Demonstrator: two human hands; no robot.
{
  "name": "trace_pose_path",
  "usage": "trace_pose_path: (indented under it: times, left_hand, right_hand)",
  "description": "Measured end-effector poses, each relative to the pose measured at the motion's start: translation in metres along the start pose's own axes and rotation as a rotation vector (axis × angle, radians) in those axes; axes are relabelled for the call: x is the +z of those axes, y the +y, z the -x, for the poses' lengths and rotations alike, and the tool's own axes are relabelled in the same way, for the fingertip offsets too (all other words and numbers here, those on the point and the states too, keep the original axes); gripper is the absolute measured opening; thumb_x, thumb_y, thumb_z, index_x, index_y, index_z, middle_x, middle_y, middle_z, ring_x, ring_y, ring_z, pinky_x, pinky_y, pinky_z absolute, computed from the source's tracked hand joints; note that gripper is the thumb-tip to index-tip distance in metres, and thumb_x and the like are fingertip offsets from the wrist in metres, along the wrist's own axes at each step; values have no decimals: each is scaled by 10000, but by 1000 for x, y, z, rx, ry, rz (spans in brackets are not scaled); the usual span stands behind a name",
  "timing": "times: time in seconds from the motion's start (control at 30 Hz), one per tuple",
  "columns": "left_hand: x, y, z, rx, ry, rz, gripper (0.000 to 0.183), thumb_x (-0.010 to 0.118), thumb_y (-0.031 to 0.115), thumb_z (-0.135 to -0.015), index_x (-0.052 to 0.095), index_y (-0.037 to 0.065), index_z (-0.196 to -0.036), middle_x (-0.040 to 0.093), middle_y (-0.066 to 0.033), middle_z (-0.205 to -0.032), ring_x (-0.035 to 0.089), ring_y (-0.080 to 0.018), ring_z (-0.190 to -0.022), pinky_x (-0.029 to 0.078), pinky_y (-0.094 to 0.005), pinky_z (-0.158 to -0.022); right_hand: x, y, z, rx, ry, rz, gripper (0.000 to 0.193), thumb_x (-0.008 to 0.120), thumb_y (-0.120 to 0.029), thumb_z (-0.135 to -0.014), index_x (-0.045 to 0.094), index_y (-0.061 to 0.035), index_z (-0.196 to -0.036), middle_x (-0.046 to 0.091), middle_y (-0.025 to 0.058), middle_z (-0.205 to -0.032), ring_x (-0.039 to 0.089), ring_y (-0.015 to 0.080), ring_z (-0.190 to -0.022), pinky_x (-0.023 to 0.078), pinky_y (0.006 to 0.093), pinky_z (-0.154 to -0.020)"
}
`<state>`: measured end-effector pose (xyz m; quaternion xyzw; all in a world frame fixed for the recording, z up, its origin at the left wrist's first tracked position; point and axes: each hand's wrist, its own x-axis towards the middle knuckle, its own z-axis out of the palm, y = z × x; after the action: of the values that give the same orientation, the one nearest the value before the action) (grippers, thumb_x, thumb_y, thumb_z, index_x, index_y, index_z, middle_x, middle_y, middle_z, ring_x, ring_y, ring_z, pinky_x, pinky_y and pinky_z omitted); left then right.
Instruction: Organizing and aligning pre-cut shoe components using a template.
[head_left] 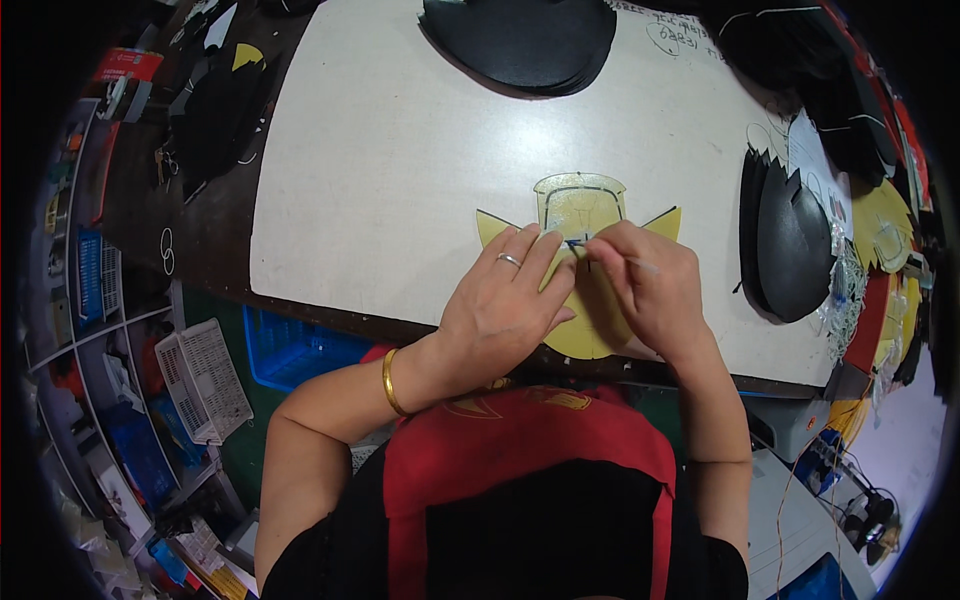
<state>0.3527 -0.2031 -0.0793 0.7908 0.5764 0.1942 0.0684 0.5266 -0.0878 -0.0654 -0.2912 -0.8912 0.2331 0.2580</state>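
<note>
A yellow pattern piece (585,338) with pointed side wings and dark slots lies near the front edge of the pale board. My left hand (495,310) rests on its left part, fingers stretched out and a ring on one of them. In my right hand (655,285) is a slim pen (573,243), pinched in the fingers. Its blue tip end meets the middle of the pattern piece, close to my left fingertips. Part of the barrel is hidden by my right fingers. What lies under the pattern piece cannot be made out.
The pale board (350,200) covers most of the dark table. A stack of black pieces (525,45) lies at the far edge, another black stack (790,240) at the right. Scissors (160,165) lie at the left. A blue crate (300,350) and a white basket (205,380) stand below.
</note>
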Motion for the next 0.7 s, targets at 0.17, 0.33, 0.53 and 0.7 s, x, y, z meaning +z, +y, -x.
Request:
trace_pose_path:
  times: [0.17, 0.33, 0.53, 0.7]
  left_hand:
    - [2, 0, -1, 17, 7, -22, 517, 777, 268, -798, 626, -17, -1202, 577, -204, -1246, 552, -372, -1180, 469, -447, -1024]
    - [4, -3, 4, 3, 31, -15, 513, 775, 280, -804, 630, -15, -1197, 577, -209, -1250, 549, -375, -1185, 465, -457, -1034]
    - [12, -1, 5, 24, 31, -101, 520, 780, 294, -808, 623, 7, -1212, 563, -186, -1283, 555, -360, -1166, 463, -454, -1028]
    - [12, -14, -3, 75, 12, -87, 518, 811, 271, -771, 604, 46, -1189, 576, -151, -1273, 565, -337, -1154, 474, -444, -991]
  right_hand:
    - [-4, 6, 2, -64, 145, 79, 132, 713, -166, -901, 644, -82, -826, 638, 74, -710, 638, 264, -613, 495, 379, -565]
    - [-14, 3, 18, 213, -197, -75, 169, 637, -199, -959, 660, -43, -899, 636, 128, -721, 649, 336, -657, 509, 402, -608]
    - [-20, 47, 24, 498, 107, 141, 290, 550, -288, -1006, 648, -14, -1007, 649, 170, -960, 649, 389, -898, 516, 407, -777]
    - [-25, 32, 40, 520, -47, -22, 179, 603, -160, -954, 668, -34, -1064, 703, 135, -994, 688, 248, -838, 521, 347, -734]
